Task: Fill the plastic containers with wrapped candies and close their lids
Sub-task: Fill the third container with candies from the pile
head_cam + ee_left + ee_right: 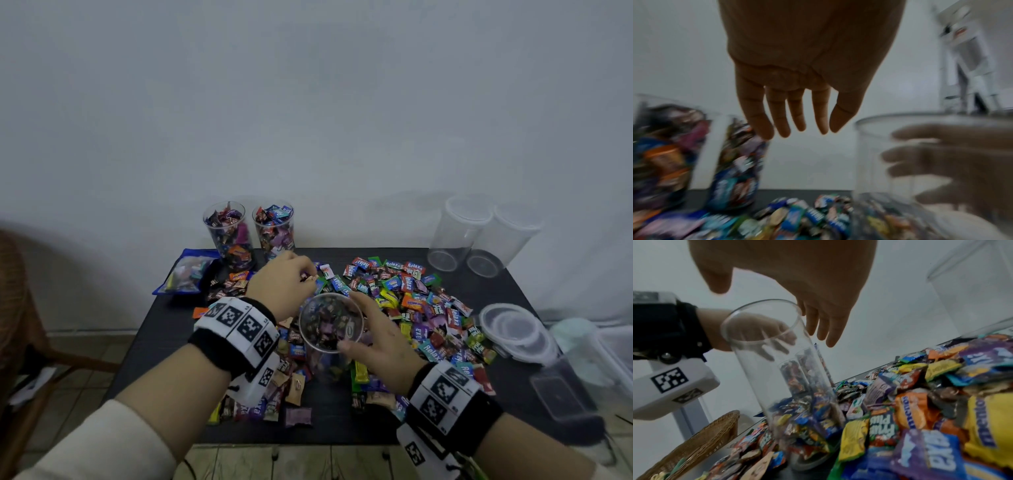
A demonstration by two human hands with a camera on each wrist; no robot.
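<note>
On the bench point(164, 329), amid the candies point(421, 301), stands the half-filled container point(330, 323). The right hand point(380, 342) has straight fingers at its rim, gripping nothing; the left hand point(284, 284) hovers behind, fingers loose.

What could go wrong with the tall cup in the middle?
The tall clear plastic container stands among loose wrapped candies, and the right hand only touches its rim, so it might tip. The left hand reaches close to two filled, lidless containers; a bump could spill them.
</note>
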